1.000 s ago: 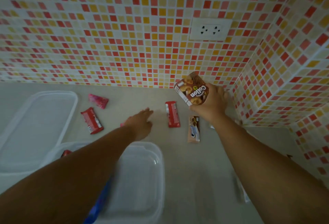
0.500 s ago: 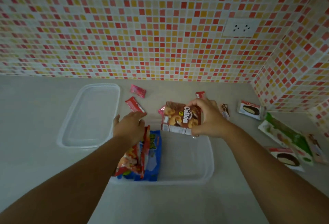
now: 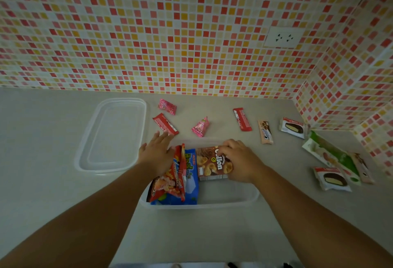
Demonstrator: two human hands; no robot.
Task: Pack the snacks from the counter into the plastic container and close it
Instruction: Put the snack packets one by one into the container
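Clear plastic container (image 3: pixel 200 205) sits nearest, w/ red chip bag (image 3: pixel 170 180) and blue bag (image 3: pixel 191 174) inside: soft, light, crushable. Right hand (image 3: pixel 238 161) curls round brown Collon box (image 3: pixel 211 164), rigid light card, best held by edges, lowering it in beside bags. Left hand (image 3: pixel 156 152), fingers straight, presses bags aside; lid (image 3: pixel 112 135) and small slippery wrapped snacks lie beyond on counter (image 3: pixel 42 118).

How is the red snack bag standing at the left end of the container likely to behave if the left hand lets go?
The red snack bag looks puffy and crinkled, so probably light and floppy. It stands on edge against the blue pack, with the left hand flat beside it; released, it may well flop sideways. Its glossy film probably slides easily.
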